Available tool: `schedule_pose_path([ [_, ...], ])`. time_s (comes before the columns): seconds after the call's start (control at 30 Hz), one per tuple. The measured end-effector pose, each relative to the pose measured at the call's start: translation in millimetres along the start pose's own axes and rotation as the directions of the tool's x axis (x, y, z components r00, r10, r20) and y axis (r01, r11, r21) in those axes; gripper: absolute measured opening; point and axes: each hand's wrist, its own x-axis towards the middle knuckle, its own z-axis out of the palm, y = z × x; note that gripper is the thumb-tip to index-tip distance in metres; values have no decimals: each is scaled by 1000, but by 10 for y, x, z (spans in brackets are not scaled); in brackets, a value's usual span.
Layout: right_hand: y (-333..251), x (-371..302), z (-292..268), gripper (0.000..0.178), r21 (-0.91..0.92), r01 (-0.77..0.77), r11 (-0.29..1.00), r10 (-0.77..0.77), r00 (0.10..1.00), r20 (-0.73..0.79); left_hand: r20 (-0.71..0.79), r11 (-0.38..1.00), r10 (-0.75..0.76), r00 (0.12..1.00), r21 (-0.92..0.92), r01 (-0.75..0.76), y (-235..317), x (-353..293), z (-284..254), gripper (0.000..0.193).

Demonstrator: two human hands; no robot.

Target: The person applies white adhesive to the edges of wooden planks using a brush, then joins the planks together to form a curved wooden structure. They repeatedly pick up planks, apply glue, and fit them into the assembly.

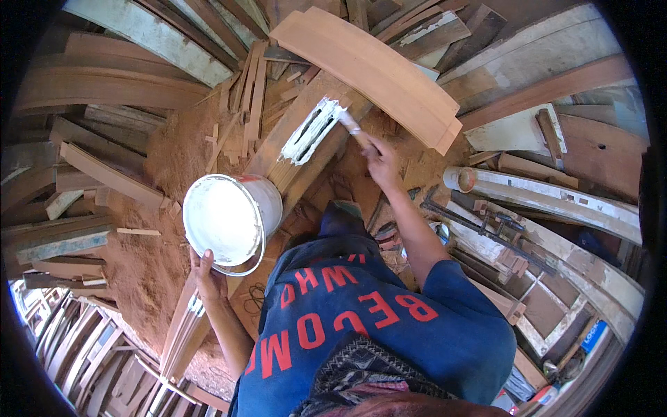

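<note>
My right hand point(382, 165) grips a paintbrush point(360, 137); its white-coated bristles touch the upper right end of a patch of white paste or paint point(309, 135). This thick, streaky patch has dark gaps in it and lies on a long wooden beam point(281, 170) running diagonally below me. In my left hand point(208, 278) is a white bucket point(267, 205), held at its near lower rim with the thumb over the edge. The bucket is tilted toward me, its inside bright white, and its wire handle hangs along the near side. How much it contains I cannot tell.
A curved wooden panel point(375, 73) lies across the beam's far end. Wood offcuts point(253, 104) and sawdust point(139, 271) cover the ground. Planks are stacked on both sides. At right are a long metal clamp point(486, 233) and a white pipe-like length point(549, 194).
</note>
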Motion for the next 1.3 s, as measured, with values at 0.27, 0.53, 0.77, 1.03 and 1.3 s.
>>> schedule_pose_path([
  [0.27, 896, -41, -132, 20, -10, -341, 940, 341, 939, 41, -60, 1000, 9, 998, 3, -9, 46, -20, 119, 77],
  [0.53, -721, 938, -561, 27, -461, 238, 855, -107, 950, 292, -151, 997, 76, 986, 11, -76, 41, -218, 396, 78],
  [0.77, -1214, 1988, 403, 19, -634, 634, 443, 74, 679, 730, -396, 978, 197, 897, 13, -209, -51, -657, 599, 80],
  [1.03, -1480, 1977, 866, 20, -385, 777, 498, 79, 402, 912, -556, 948, 243, 795, -38, -316, -339, -1242, 512, 77],
  [1.3, -1271, 2225, 844, 28, -350, 848, 397, 67, 354, 933, -673, 943, 230, 703, -25, -332, -579, -1485, 670, 78],
])
